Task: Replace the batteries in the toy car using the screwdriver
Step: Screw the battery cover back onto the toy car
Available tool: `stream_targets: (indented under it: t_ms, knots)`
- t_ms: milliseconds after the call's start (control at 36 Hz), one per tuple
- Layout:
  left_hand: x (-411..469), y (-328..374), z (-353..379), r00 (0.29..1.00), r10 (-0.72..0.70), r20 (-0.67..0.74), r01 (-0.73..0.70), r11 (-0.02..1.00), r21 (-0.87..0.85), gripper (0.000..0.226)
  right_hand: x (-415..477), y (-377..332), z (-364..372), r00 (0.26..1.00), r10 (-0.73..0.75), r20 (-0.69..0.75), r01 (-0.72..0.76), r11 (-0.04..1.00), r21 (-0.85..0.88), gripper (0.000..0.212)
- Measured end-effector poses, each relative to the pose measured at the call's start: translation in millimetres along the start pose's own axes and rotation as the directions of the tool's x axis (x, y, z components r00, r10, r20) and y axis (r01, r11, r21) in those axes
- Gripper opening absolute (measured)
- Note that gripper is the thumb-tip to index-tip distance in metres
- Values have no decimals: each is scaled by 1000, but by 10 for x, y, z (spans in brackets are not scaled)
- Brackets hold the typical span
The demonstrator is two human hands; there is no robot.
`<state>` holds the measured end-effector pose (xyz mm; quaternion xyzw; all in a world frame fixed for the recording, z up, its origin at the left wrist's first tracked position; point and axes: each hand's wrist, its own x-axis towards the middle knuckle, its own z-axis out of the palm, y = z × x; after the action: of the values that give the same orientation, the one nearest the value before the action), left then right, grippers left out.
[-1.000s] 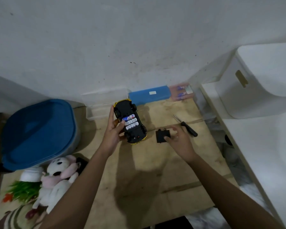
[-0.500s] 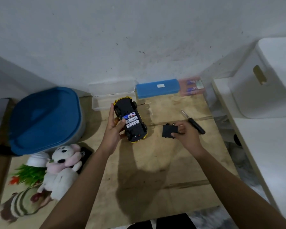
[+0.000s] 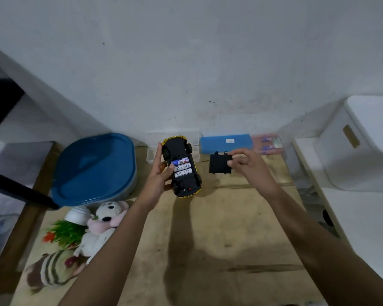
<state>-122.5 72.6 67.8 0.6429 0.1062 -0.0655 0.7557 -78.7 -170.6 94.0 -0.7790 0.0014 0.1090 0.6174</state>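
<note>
My left hand (image 3: 160, 173) grips a yellow and black toy car (image 3: 182, 166), held upside down above the wooden table. Its battery bay is uncovered and shows three batteries (image 3: 181, 167) side by side. To the right of the car, my right hand (image 3: 247, 165) pinches the black battery cover (image 3: 219, 164) by its right edge, lifted off the table. The screwdriver is not visible; my right hand and arm cover the spot where it lay.
A blue-lidded tub (image 3: 93, 168) stands at the left. Plush toys (image 3: 102, 228) and a small fake plant (image 3: 66, 230) lie in front of it. A clear box (image 3: 152, 146), a blue case (image 3: 226, 143) and a pack of batteries (image 3: 266, 143) line the wall. A white bin (image 3: 358, 142) sits at the right.
My right hand has picked the black cover up off the table and raised it. My left hand has lifted the car higher. The camera tilted up.
</note>
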Motion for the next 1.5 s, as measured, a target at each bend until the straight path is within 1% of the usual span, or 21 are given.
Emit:
stream_targets:
  t_ms: [83,167,306,444,556,694,833,1000,1222,1389,1500]
  knots:
    - [-34,137,-4,998,33,45,-34,999,36,66,18,-322,187,993,-93,79,93,996,4,17]
    - [-62,274,-14,994,64,84,-68,997,45,66,38,-525,375,979,-164,121,163,986,13,22]
    - [-121,458,-35,989,73,131,-77,997,29,64,28,-654,549,967,-226,116,234,971,-55,26]
    - [-179,586,-83,983,79,166,-81,997,8,64,-10,-752,597,954,-277,116,287,955,-80,26]
    - [-216,654,-95,977,109,184,-115,993,24,65,-28,-832,619,950,-297,96,306,947,-98,27]
    - [-246,679,-97,969,142,201,-146,989,6,64,-52,-862,610,948,-304,98,316,938,-142,23]
    - [-246,666,-88,967,139,214,-140,990,-13,64,-86,-889,602,945,-312,100,325,933,-157,14]
    - [-254,673,-68,967,130,221,-124,991,-38,63,-119,-875,622,932,-355,73,362,913,-187,11]
    - [-267,677,-82,971,133,200,-123,990,-63,64,-172,-876,679,911,-408,50,409,885,-223,15]
    - [-288,682,-69,970,144,197,-133,989,-67,63,-193,-882,703,897,-441,-4,424,864,-270,19]
    - [-305,686,-55,975,147,165,-137,988,-73,63,-203,-850,740,886,-462,-50,429,855,-290,21]
